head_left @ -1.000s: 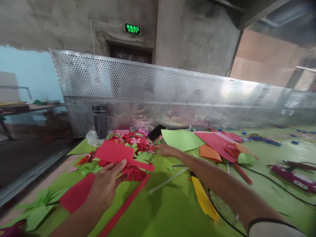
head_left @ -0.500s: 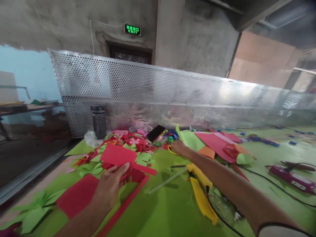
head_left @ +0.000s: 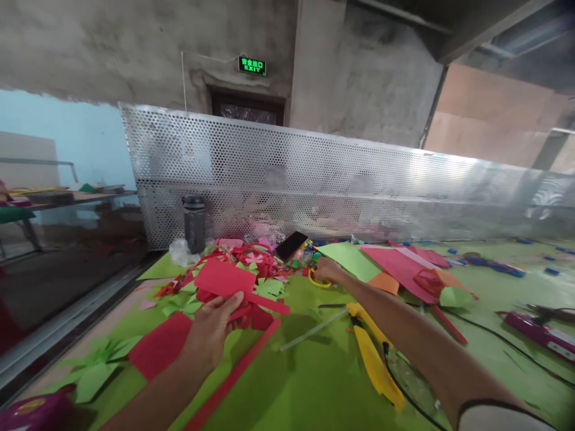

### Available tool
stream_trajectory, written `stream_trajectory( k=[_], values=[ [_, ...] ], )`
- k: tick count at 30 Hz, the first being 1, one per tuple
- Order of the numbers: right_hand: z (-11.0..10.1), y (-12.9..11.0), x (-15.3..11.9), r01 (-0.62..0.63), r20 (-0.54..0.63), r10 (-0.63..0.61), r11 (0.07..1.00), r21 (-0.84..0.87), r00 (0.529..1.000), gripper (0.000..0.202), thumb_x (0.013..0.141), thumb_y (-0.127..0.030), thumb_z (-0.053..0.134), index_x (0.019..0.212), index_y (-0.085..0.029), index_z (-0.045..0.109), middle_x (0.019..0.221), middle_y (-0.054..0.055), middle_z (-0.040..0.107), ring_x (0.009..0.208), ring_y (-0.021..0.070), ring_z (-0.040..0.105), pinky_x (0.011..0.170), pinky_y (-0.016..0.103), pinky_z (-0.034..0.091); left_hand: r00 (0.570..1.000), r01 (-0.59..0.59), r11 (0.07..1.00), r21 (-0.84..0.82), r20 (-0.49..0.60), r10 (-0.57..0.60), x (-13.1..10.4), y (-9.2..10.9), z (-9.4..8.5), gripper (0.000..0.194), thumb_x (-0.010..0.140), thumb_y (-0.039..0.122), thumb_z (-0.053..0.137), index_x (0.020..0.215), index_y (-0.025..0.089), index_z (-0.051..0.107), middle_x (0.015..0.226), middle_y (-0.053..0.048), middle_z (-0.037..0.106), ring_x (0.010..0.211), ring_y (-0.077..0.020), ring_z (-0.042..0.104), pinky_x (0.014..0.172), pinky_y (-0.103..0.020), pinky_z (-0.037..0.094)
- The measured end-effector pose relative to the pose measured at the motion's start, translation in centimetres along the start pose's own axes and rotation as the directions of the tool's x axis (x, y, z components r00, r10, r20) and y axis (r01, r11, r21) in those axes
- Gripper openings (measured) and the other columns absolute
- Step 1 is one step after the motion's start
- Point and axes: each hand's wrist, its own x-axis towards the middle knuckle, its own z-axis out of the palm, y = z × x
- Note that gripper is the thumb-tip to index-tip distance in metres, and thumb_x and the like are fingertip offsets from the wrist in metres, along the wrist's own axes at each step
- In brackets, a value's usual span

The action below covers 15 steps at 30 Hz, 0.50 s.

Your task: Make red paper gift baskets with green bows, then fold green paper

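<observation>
Right sleeve (head_left: 498, 418): pale whitish grey, hem edged by a narrow dark band (head_left: 494, 402). Beyond the sleeve, right forearm (head_left: 404, 332) and right hand (head_left: 330, 272) bare. Left of the sleeve, left forearm (head_left: 166, 383) and left hand (head_left: 213, 326) bare.

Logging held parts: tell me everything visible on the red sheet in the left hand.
The red sheet is flat, plain and bright, roughly rectangular, and looks like stiff paper or thin foam. A narrow red strip sticks out at its lower right; whether the two are one piece I can't tell. The left hand grips near the lower edge, thumb on top. The sheet is tilted with its broad face showing, over the scraps on the green tabletop. Whether it touches those scraps is unclear.
</observation>
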Motion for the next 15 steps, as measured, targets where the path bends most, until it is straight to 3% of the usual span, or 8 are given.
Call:
stream_trajectory(
  k=[3, 6, 10, 13, 15],
  values=[
    [-0.7, -0.9, -0.4, -0.099, 0.086, 0.076, 0.946, 0.307, 0.993, 0.029, 0.089, -0.033, 0.056, 0.112, -0.015, 0.058, 0.114, 0.005, 0.059, 0.096, 0.0228, 0.06, 0.081, 0.039, 0.051, 1.0, -0.017, 0.998, -0.056, -0.013, 0.016, 0.0, 0.7, 0.0, 0.017, 0.059, 0.014, 0.079, 0.067, 0.013, 0.064, 0.061, 0.0, 0.071, 0.055, -0.0151, 0.065, 0.054, -0.025, 0.051],
    [-0.4, -1.5, -2.2, -0.181, 0.188, 0.087, 0.798, 0.574, 0.978, 0.03, 0.09, -0.033, 0.056, 0.114, -0.015, 0.056, 0.113, 0.007, 0.059, 0.093, 0.0202, 0.061, 0.078, 0.039, 0.052, 0.998, -0.046, 0.991, -0.124, -0.041, 0.041, -0.3, 1.6, 0.1, 0.013, 0.065, 0.009, 0.073, 0.067, 0.015, 0.061, 0.059, 0.002, 0.069, 0.057, -0.0145, 0.066, 0.054, -0.025, 0.051],
    [1.3, -1.4, -6.5, -0.224, 0.261, 0.001, 0.52, 0.825, 0.965, 0.024, 0.091, -0.033, 0.053, 0.105, -0.014, 0.058, 0.093, 0.003, 0.062, 0.072, 0.0124, 0.061, 0.062, 0.028, 0.053, 0.999, -0.043, 0.983, -0.179, -0.03, 0.038, -0.9, 2.9, 0.5, 0.009, 0.069, 0.01, 0.07, 0.069, 0.013, 0.062, 0.059, -0.002, 0.068, 0.057, -0.0157, 0.066, 0.052, -0.026, 0.05],
    [1.9, -1.8, -10.0, -0.178, 0.216, -0.111, 0.281, 0.943, 0.97, 0.021, 0.089, -0.034, 0.056, 0.083, -0.014, 0.057, 0.062, -0.006, 0.053, 0.046, 0.0057, 0.049, 0.046, 0.02, 0.044, 0.999, -0.045, 0.976, -0.214, -0.011, 0.044, -1.5, 3.5, 0.8, 0.007, 0.073, 0.011, 0.067, 0.069, 0.013, 0.062, 0.06, -0.004, 0.068, 0.057, -0.0155, 0.066, 0.051, -0.024, 0.049],
    [1.9, -2.9, -12.3, -0.145, 0.167, -0.165, 0.14, 0.98, 0.972, 0.027, 0.078, -0.037, 0.068, 0.07, -0.017, 0.052, 0.05, -0.009, 0.046, 0.041, 0.0056, 0.045, 0.043, 0.019, 0.042, 0.998, -0.055, 0.97, -0.236, -0.008, 0.055, -1.7, 3.8, 1.0, 0.007, 0.075, 0.01, 0.065, 0.07, 0.013, 0.061, 0.061, -0.004, 0.068, 0.057, -0.0148, 0.066, 0.051, -0.024, 0.049]
  ],
)
